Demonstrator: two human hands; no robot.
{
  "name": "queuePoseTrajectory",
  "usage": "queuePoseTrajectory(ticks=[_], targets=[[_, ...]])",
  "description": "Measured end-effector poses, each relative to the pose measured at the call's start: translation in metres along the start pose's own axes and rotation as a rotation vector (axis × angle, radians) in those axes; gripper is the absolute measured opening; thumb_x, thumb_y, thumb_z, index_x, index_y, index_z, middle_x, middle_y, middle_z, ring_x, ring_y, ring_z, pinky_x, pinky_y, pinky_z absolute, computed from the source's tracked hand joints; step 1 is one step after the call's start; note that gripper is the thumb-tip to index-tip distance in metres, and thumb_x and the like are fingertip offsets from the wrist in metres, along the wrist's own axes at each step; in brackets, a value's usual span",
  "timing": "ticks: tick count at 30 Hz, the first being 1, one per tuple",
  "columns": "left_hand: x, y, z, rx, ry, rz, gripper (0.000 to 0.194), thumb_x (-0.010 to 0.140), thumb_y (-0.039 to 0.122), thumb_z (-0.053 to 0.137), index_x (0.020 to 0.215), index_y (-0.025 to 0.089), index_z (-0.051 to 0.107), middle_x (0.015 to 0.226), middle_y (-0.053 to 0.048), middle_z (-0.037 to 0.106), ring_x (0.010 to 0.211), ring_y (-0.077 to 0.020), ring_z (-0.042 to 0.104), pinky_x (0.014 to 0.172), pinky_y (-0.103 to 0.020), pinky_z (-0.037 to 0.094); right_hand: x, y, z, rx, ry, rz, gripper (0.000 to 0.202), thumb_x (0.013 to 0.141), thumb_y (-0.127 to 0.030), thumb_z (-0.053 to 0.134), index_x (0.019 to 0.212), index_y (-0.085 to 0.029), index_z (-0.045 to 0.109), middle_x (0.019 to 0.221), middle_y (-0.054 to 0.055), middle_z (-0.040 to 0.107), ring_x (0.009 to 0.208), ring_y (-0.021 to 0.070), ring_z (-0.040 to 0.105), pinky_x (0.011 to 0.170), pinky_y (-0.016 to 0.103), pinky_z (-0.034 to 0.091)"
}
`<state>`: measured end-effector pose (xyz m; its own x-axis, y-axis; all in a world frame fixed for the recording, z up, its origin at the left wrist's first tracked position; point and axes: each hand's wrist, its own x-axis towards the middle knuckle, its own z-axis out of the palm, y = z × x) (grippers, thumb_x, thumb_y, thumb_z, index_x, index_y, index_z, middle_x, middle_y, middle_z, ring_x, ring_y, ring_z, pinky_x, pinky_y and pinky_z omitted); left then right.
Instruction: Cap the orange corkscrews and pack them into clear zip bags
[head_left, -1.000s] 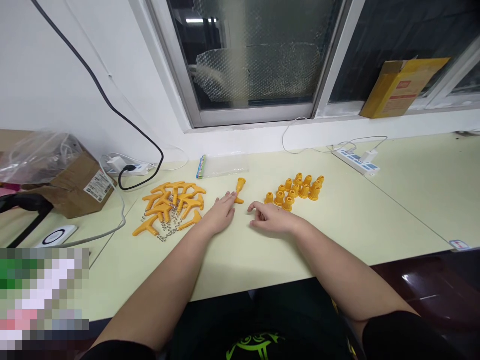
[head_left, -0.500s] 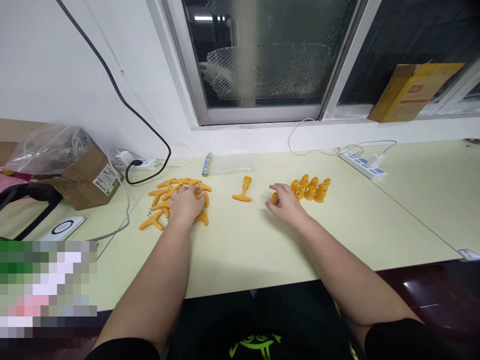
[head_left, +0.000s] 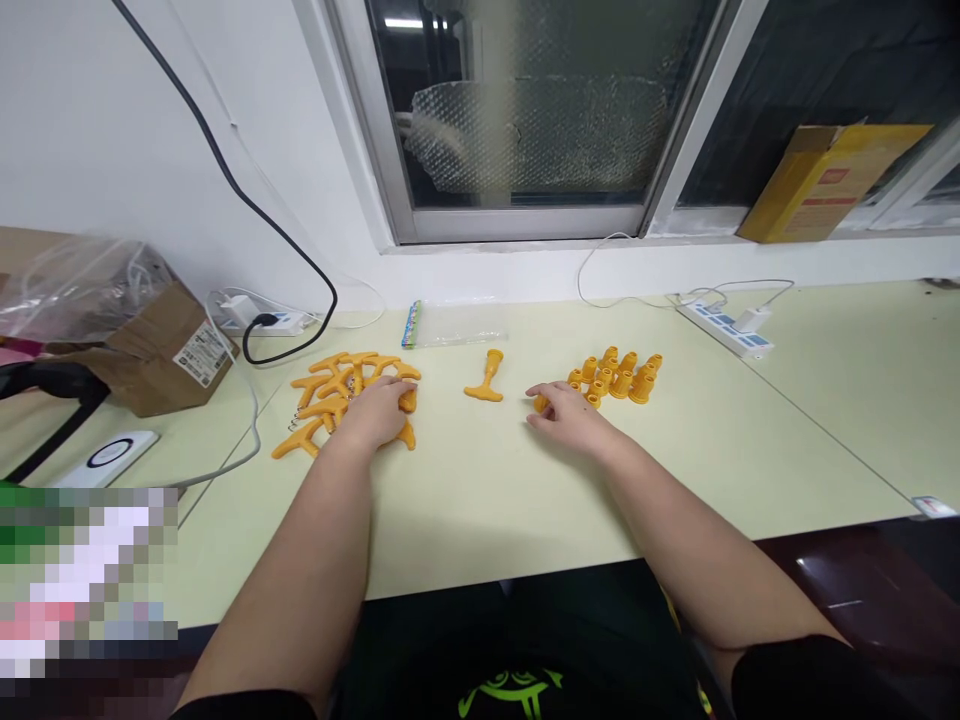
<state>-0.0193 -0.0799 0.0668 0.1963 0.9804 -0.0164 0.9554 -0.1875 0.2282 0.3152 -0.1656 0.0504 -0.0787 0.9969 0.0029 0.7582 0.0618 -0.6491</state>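
Several yellow T-shaped handles with metal spirals lie in a pile on the table, left of the middle. My left hand is at the pile's right side, its fingers closed round a yellow handle. On the right stands a group of small yellow caps. Beside that group's left edge, my right hand has its fingers curled on one yellow cap. A single T-handle with a cap on its shaft lies between my hands.
A clear plastic bag lies behind the single handle. Power strips stand near the wall. A cardboard box, a black cable and a white charging pad are at the left.
My left hand has shifted slightly right and closed on a handle at the pile's edge. My right hand has moved a little left and down with a cap, away from the group.
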Motion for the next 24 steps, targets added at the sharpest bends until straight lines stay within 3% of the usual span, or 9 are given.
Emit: queuePoseTrajectory(ticks=[7, 11, 14, 18, 21, 24], targets=[[0.004, 0.0, 0.001, 0.012, 0.057, -0.002, 0.052, 0.083, 0.008, 0.055, 0.125, 0.029, 0.076, 0.14, -0.009, 0.069, 0.132, -0.0381, 0.06, 0.108, -0.057, 0.047, 0.001, 0.003, 0.0, -0.004, -0.024, 0.012, 0.056, 0.093, -0.032, 0.067, 0.147, -0.021, 0.058, 0.131, 0.015, 0.06, 0.1, 0.0236, 0.07, 0.099, 0.042, 0.052], [0.004, 0.0, 0.001, -0.047, 0.166, 0.019, 0.042, 0.085, 0.014, 0.056, 0.117, 0.029, 0.079, 0.128, -0.011, 0.073, 0.123, -0.0391, 0.063, 0.105, -0.059, 0.047, 0.0, 0.003, 0.0, -0.002, -0.018, 0.031, 0.06, 0.093, -0.034, 0.067, 0.151, -0.022, 0.055, 0.133, 0.016, 0.059, 0.102, 0.0255, 0.07, 0.098, 0.041, 0.053], [0.004, 0.001, 0.001, -0.107, 0.338, 0.092, 0.038, 0.091, 0.022, 0.054, 0.12, 0.027, 0.078, 0.123, -0.012, 0.073, 0.12, -0.0374, 0.062, 0.105, -0.057, 0.046, 0.001, 0.004, 0.001, -0.011, -0.012, 0.007, 0.055, 0.095, -0.028, 0.063, 0.15, -0.022, 0.057, 0.135, 0.017, 0.059, 0.105, 0.0255, 0.069, 0.099, 0.04, 0.052], [0.003, 0.009, -0.002, -0.179, 0.67, 0.248, 0.037, 0.095, 0.026, 0.054, 0.124, 0.025, 0.077, 0.108, -0.012, 0.069, 0.11, -0.0317, 0.061, 0.104, -0.05, 0.046, 0.004, 0.005, 0.002, -0.055, 0.034, -0.081, 0.044, 0.097, -0.013, 0.054, 0.138, -0.022, 0.067, 0.126, 0.014, 0.066, 0.116, 0.0263, 0.064, 0.1, 0.038, 0.049], [-0.002, 0.018, -0.006, -0.22, 0.897, 0.324, 0.032, 0.097, 0.026, 0.057, 0.121, 0.025, 0.078, 0.104, -0.011, 0.065, 0.104, -0.0283, 0.06, 0.103, -0.048, 0.046, 0.004, 0.003, 0.0, -0.054, 0.041, -0.118, 0.039, 0.099, -0.013, 0.049, 0.131, -0.023, 0.07, 0.116, 0.011, 0.07, 0.109, 0.024, 0.065, 0.095, 0.036, 0.049], [-0.009, 0.028, -0.009, -0.323, 0.998, 0.36, 0.029, 0.096, 0.026, 0.059, 0.12, 0.024, 0.076, 0.107, -0.011, 0.064, 0.105, -0.0259, 0.062, 0.102, -0.045, 0.047, 0.002, -0.001, -0.002, 0.01, 0.023, -0.141, 0.038, 0.101, -0.021, 0.05, 0.135, -0.026, 0.065, 0.109, 0.007, 0.069, 0.093, 0.0199, 0.066, 0.087, 0.034, 0.049]])
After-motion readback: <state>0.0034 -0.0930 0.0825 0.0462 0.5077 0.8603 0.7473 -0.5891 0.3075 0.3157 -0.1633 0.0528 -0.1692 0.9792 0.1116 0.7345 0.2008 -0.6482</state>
